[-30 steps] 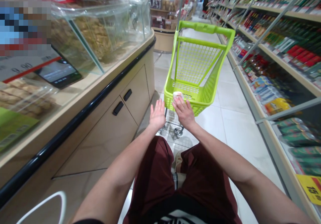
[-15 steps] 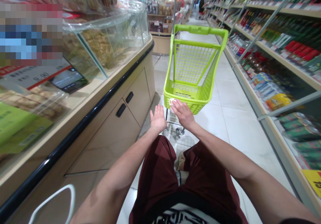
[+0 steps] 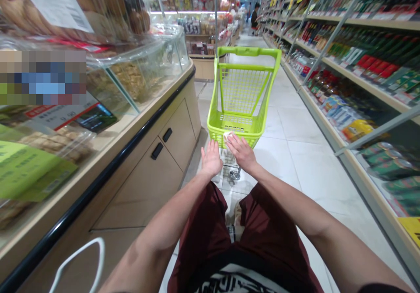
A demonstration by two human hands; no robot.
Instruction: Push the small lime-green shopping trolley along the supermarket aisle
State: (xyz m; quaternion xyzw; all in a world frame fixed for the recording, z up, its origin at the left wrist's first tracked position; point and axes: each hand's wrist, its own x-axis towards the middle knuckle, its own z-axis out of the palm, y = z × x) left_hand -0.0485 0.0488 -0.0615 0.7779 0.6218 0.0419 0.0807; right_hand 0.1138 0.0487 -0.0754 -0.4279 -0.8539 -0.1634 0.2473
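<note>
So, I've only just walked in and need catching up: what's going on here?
Someone in a shop aisle has both hands at the near end of a green shopping cart. Their right hand holds a small whitish wad against its rim. The left hand is open beside it, holding nothing. Stocked shelves line the right.

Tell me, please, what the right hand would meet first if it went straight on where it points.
The right hand would likely meet the green basket, with the white wad leading; depth is unclear.

bright overhead store light, glare on glass case, blurred left edge, stretched corners
</note>
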